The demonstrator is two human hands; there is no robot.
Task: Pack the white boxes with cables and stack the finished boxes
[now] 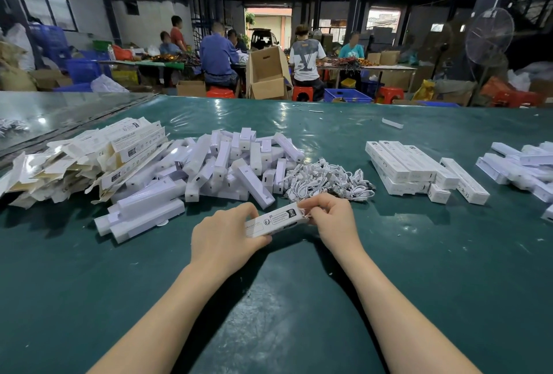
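1. Both my forearms reach forward over the green table (419, 254), hands meeting just above it.
2. My left hand (223, 237) curls round the near end of a white box (273, 220), thumb under, fingers on top.
3. My right hand (330, 218) pinches the box's far end, fingertips at its flap.
4. The box lies tilted between my hands, just before the cable pile (327, 179); finished boxes (419, 168) sit stacked to the right.

both forearms reach forward, left hand (223, 239) and right hand (332, 218) gripping one white box (275, 220).
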